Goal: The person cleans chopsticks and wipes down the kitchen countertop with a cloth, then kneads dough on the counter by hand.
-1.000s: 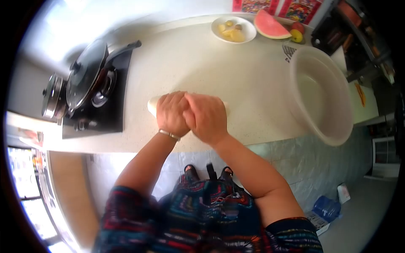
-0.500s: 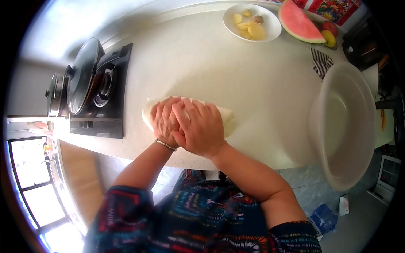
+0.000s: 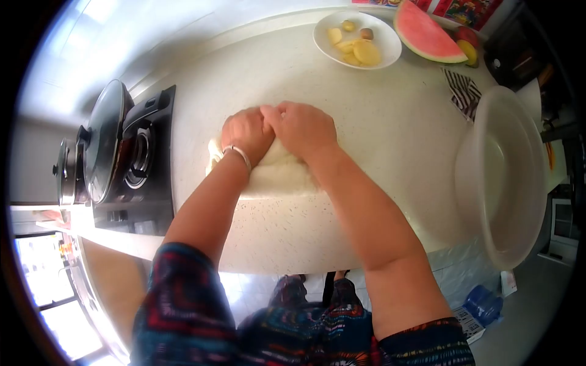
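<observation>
A pale slab of dough (image 3: 279,178) lies on the countertop in front of me. My left hand (image 3: 248,132), with a bracelet at its wrist, presses on the dough's far side, its fingers curled down. Close beside it, touching at the thumbs, my right hand (image 3: 303,129) is closed over the far edge of the dough as well. The fingertips of both hands are hidden from view. A folded lump of the dough sticks out left of my left wrist.
A gas stove (image 3: 141,165) with a lidded pan (image 3: 108,137) stands at left. Toward the back are a plate (image 3: 323,43) of yellow slices and a watermelon wedge (image 3: 424,33). A striped cloth (image 3: 462,91) and a large white basin (image 3: 470,177) sit at right.
My hands have moved away from me over the dough and now sit side by side instead of overlapping. The dough's near part is now uncovered. The view has shifted slightly.
</observation>
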### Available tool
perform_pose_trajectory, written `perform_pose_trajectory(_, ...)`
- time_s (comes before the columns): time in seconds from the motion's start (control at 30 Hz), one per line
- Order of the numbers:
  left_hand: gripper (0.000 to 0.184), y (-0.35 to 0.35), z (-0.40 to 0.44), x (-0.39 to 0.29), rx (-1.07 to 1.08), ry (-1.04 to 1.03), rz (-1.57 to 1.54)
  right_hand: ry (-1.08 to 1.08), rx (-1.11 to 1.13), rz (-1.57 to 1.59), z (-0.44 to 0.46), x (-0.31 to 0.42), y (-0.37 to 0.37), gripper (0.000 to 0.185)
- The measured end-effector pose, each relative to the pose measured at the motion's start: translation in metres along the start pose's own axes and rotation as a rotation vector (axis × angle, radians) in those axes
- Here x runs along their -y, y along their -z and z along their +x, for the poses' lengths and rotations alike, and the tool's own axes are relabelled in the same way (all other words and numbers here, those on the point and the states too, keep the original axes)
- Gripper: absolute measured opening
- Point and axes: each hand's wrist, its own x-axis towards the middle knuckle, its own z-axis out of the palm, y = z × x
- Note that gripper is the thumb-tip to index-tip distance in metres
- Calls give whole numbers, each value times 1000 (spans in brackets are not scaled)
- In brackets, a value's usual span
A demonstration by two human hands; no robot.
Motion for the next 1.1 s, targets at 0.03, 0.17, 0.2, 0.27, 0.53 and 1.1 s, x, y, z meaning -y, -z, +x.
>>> perform_pose_trajectory(0.03, 43, -3, 8, 2, -13, -19, -8, -22, 27, 11, 9, -3, 0, 49)
perform_pose_trajectory(0.17, 44, -22, 21, 12, -438, -236, -65, -108, 101, 64, 8, 0, 9, 50)
perform_pose_trajectory(0.2, 43, -16, 8, 6, -222, -161, 125, -112, 83, 52, -4, 0, 5, 50)
perform_pose_trajectory(0.27, 44, 0, -29, -6, -36, -80, 243, 7, -45, 37, -30, -2, 1, 49)
perform_pose_trajectory(0.53, 17, 21, -146, 56, -420, -384, -510, 53, -192, -409, -134, 82, -22, 20)
perform_pose_trajectory(1.1, 43, 6, -49, 120, 308, -219, -1163, 418, -512, -458, -87, 41, -57, 29)
